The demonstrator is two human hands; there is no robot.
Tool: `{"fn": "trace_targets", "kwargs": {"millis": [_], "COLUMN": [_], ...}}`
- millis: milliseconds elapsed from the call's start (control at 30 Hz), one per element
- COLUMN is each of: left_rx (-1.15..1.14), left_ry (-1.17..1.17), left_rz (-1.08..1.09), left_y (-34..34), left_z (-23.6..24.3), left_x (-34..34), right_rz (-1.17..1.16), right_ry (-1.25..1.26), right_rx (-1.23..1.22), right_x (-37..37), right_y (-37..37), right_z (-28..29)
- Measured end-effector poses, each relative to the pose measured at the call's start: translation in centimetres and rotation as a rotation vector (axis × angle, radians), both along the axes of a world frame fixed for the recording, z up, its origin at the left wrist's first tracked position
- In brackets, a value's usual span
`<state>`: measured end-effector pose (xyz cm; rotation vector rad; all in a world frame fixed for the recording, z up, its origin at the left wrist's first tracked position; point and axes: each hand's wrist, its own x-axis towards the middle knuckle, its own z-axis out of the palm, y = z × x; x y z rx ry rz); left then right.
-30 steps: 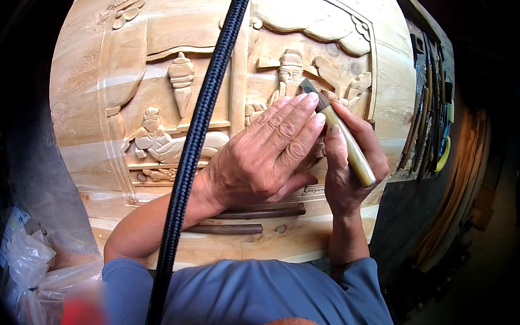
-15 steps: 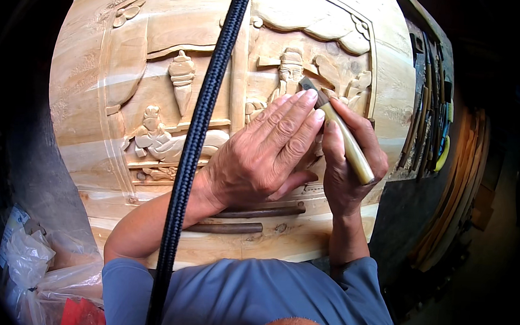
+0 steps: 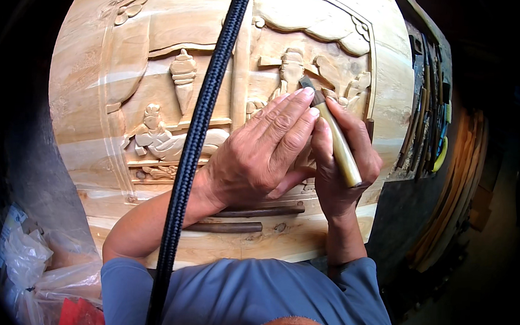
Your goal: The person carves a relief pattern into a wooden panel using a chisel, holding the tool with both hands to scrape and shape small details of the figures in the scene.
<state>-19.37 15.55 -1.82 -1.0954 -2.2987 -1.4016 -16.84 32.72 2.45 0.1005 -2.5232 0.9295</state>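
My right hand [image 3: 351,174] is wrapped round the pale, glossy handle of a wood chisel [image 3: 340,142]. Its dark flat blade points up and left, the tip against the carved figure with a winged hat [image 3: 292,63]. Stretched-out fingers of my left hand [image 3: 254,153] lie flat, their tips touching the chisel near the top of the handle. Both hands rest over a large pale wood panel [image 3: 76,100] carved in relief. To the left are a carved reclining figure [image 3: 154,135] and a torch-like shape [image 3: 183,77]. My hands hide part of the carving below the blade.
A black braided cable [image 3: 207,94] crosses the view from top to bottom. Two dark rods [image 3: 263,212] lie on the panel's near part. Several long tools [image 3: 424,107] line the right side, beside stacked planks [image 3: 449,192]. Plastic bags [image 3: 28,255] sit at the lower left.
The chisel's handle end has swung slightly left and down with my right hand. The blade tip stays close to the same spot, and my left hand has shifted slightly left.
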Motion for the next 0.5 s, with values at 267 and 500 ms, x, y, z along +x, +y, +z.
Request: {"fn": "trace_targets", "kwargs": {"millis": [267, 500], "left_rx": [0.000, -0.023], "left_ry": [0.006, 0.043], "left_rz": [0.005, -0.033], "left_y": [0.08, 0.31], "left_z": [0.02, -0.04], "left_x": [-0.08, -0.22], "right_rz": [0.016, -0.032], "right_ry": [-0.012, -0.039], "right_rx": [-0.015, -0.311], "right_x": [-0.20, 0.27], "right_y": [0.16, 0.82], "right_z": [0.05, -0.66]}}
